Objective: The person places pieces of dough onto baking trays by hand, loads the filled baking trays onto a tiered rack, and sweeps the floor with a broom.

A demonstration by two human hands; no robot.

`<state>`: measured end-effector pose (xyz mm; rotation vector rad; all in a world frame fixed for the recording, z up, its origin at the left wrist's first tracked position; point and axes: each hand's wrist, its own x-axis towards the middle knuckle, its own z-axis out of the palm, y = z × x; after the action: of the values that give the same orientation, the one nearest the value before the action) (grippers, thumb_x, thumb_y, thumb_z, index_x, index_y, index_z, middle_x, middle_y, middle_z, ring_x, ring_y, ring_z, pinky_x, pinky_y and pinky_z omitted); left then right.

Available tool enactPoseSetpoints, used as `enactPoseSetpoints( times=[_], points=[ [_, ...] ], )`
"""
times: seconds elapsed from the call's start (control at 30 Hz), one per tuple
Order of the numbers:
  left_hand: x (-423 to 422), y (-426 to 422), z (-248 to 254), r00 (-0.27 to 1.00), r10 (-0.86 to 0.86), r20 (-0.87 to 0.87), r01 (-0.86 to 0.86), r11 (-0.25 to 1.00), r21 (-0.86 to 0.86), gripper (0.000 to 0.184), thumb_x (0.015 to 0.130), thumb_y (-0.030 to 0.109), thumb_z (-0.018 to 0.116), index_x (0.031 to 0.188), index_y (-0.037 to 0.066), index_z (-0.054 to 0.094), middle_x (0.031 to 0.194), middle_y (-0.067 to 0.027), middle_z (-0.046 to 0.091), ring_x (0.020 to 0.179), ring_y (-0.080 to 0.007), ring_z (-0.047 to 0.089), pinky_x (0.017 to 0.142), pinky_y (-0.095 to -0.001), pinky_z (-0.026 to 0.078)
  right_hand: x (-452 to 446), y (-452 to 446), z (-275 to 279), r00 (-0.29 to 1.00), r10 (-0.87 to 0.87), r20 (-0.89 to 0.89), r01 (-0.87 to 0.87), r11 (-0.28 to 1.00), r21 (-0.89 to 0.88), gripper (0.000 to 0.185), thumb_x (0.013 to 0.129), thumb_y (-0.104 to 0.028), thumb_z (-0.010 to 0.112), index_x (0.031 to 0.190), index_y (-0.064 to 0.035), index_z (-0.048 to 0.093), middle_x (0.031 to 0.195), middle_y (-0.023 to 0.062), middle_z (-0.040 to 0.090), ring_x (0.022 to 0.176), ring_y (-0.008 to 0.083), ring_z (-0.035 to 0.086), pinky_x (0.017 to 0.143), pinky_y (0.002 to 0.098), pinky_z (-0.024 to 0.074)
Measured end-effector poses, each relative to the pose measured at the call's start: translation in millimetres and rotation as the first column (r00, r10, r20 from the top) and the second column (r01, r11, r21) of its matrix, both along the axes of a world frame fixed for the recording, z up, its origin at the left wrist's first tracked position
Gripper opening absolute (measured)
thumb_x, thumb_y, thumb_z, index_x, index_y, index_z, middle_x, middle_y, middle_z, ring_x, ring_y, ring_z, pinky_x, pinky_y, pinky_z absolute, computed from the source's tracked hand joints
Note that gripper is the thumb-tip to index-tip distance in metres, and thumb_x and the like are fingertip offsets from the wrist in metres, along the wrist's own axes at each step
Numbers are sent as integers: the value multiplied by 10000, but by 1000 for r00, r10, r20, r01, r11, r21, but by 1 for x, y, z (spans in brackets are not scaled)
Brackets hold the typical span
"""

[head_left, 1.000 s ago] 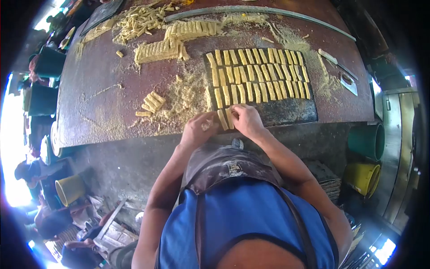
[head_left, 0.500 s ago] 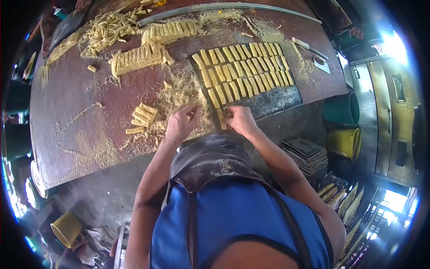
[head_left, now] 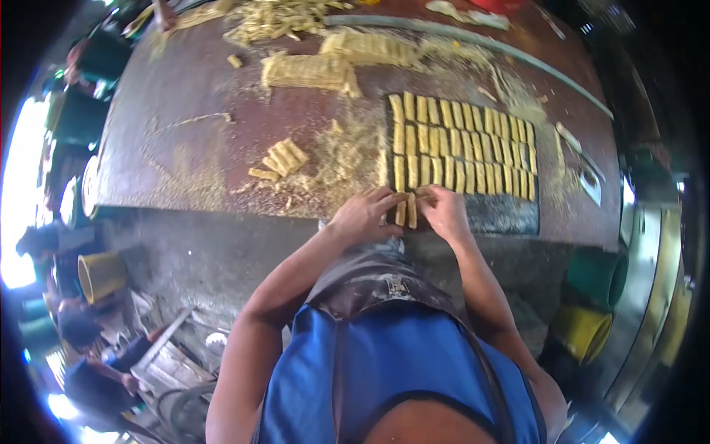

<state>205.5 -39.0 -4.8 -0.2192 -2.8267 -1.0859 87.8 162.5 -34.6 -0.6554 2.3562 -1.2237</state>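
Note:
A dark baking tray (head_left: 503,214) holds rows of pale yellow dough sticks (head_left: 458,144). At its near left corner, two dough sticks start another row: an outer stick (head_left: 400,214) and an inner stick (head_left: 412,211). My left hand (head_left: 364,214) reaches in from the left, fingers stretched out and thumb apart, with fingertips at the outer stick. On the other side, my right hand (head_left: 446,212) has its fingers curled in a pinch at the inner stick's upper end. A small group of loose dough sticks (head_left: 285,157) lies on the table left of the tray.
The reddish table (head_left: 185,148) carries scattered crumbs and flour. Stacked dough strips (head_left: 309,72) and a heap of cut pieces (head_left: 274,21) lie farther back. A long metal bar (head_left: 473,41) crosses behind, and a scraper (head_left: 590,186) rests at right. Another person's hand (head_left: 164,16) shows at far left.
My view has swung, so the table sits differently in frame. A second dough stick now lies beside the first in the nearest row. My left hand has come over to the tray's corner.

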Motion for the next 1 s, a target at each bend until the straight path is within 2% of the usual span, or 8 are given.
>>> enactPoseSetpoints(
  times=[0.1, 0.27, 0.33, 0.47, 0.67, 0.87, 0.97, 1.0],
  points=[
    [9, -41, -3, 958, 271, -91, -265, 962, 68, 445, 806, 241, 769, 1208, 90, 653, 1147, -133, 650, 1020, -313, 656, 864, -412, 546, -17, -36, 33, 994, -27, -106, 19, 997, -76, 251, 872, -188, 718, 1010, 20, 700, 885, 172, 733, 815, 227, 729, 707, 327, 555],
    [45, -142, -10, 639, 769, 18, -768, 637, 57, 416, 823, 120, 737, 1227, 79, 647, 1151, -125, 660, 957, -260, 683, 840, -404, 544, -23, -152, 41, 939, 341, 48, -344, 921, 183, 369, 914, -214, 683, 1210, 1, 629, 926, 98, 733, 710, 180, 693, 661, 317, 589],
    [54, -172, -24, 665, 747, 16, -747, 665, 2, 426, 816, 127, 742, 1229, 85, 645, 1156, -119, 655, 950, -265, 683, 835, -405, 543, -8, -212, 49, 907, 382, 175, -417, 871, 260, 377, 914, -256, 684, 1172, 15, 635, 909, 130, 719, 664, 148, 674, 627, 292, 585],
    [54, -197, -27, 714, 684, 153, -692, 721, 7, 506, 797, 143, 741, 1283, 156, 602, 1210, -141, 608, 1024, -362, 644, 858, -442, 540, 10, -295, 20, 931, 357, 78, -352, 820, 451, 482, 863, -360, 723, 1142, 21, 628, 965, 174, 700, 849, 239, 695, 786, 374, 580],
    [54, -202, -23, 730, 666, 150, -675, 738, 9, 457, 783, 159, 767, 1217, 109, 635, 1151, -129, 638, 996, -337, 658, 833, -429, 545, 31, -317, 9, 896, 424, -130, -287, 778, 559, 639, 835, -354, 721, 1290, 39, 505, 1160, 238, 636, 1090, 362, 637, 1010, 439, 499],
    [52, -206, -25, 731, 665, 151, -671, 741, -16, 372, 779, 160, 758, 1133, 114, 656, 1110, -133, 643, 957, -336, 665, 813, -427, 550, 10, -318, 29, 871, 259, 417, -448, 767, 459, 475, 884, -198, 686, 1265, 44, 538, 1090, 179, 653, 927, 271, 671, 809, 347, 591],
    [49, -211, -36, 760, 650, 6, -650, 759, 34, 326, 808, 182, 759, 1119, 131, 673, 1050, -118, 657, 867, -278, 682, 738, -404, 566, -25, -250, 27, 734, 256, 629, -150, 964, -218, 363, 891, -157, 712, 1199, -19, 579, 1043, 72, 660, 893, 150, 662, 745, 316, 585],
    [48, -209, -40, 741, 671, -36, -669, 741, 48, 317, 823, 177, 751, 1127, 129, 677, 1039, -118, 661, 840, -264, 684, 718, -396, 566, -38, -221, 35, 735, 235, 636, -141, 970, -196, 368, 879, -133, 722, 1202, -29, 581, 1072, 75, 651, 894, 148, 661, 752, 316, 586]
  ],
)
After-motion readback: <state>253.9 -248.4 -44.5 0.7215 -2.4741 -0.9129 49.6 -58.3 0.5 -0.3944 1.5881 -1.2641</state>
